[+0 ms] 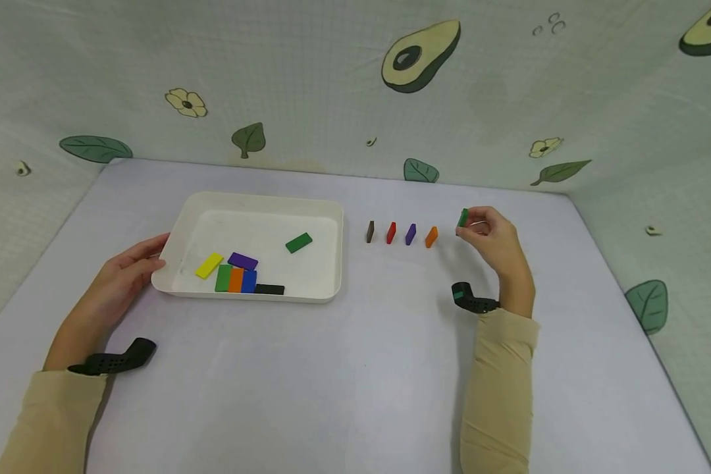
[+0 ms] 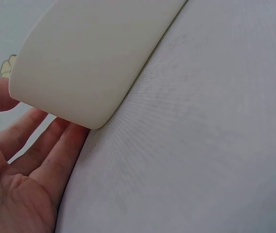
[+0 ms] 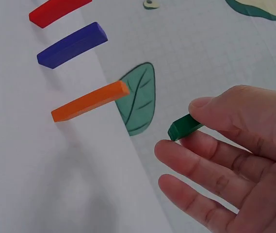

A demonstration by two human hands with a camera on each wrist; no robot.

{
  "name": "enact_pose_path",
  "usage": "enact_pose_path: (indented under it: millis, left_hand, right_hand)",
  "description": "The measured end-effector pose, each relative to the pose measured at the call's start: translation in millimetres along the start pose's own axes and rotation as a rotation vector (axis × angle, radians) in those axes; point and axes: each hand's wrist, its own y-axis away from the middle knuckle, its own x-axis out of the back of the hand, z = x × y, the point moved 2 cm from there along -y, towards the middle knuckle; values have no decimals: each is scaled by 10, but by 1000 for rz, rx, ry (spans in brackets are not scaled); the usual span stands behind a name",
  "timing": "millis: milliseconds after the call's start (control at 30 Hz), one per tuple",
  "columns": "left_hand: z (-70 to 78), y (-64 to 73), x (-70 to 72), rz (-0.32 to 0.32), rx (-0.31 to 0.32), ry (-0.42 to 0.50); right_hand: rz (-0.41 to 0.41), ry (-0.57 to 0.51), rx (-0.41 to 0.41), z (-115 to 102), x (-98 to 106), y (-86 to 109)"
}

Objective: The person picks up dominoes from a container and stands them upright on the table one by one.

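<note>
Between thumb and fingertips my right hand (image 1: 493, 238) pinches a green domino block (image 3: 184, 127), held at the right end of a row of standing blocks. That row has a brown block (image 1: 370, 232), a red block (image 1: 391, 233), a purple block (image 3: 72, 45) and an orange block (image 3: 90, 102), spaced apart on edge. At the far left, my left hand (image 1: 129, 270) grips the end of a white tray (image 1: 261, 203), thumb at the rim and fingers against the outer wall. Inside the tray lie several flat blocks, among them a yellow block (image 1: 209, 265) and a dark green block (image 1: 299, 243).
Also in the tray, a purple block (image 1: 243, 261) and a black block (image 1: 269, 289) lie near the front wall. The white table (image 1: 308, 388) ends at the back against a cloth (image 1: 320, 79) printed with avocados and leaves. Each wrist wears a black camera mount (image 1: 474, 300).
</note>
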Motion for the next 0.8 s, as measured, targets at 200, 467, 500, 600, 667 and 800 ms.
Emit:
enact_pose_path:
  millis: [200, 467, 500, 600, 667, 800]
  left_hand:
    - [0, 3, -1, 5, 2, -8]
    - [1, 2, -8, 7, 0, 1]
    - [2, 2, -9, 7, -2, 4]
    - [3, 2, -10, 5, -4, 2]
    - [5, 5, -9, 1, -4, 4]
    - [12, 8, -7, 0, -1, -5]
  right_hand:
    - [-39, 23, -22, 110, -52, -43]
    - [-92, -3, -48, 195, -108, -65]
    - [-96, 1, -52, 210, -112, -71]
    - [-107, 13, -69, 256, -125, -86]
    - [-115, 19, -82, 278, -134, -94]
    - [-124, 43, -104, 316, -155, -109]
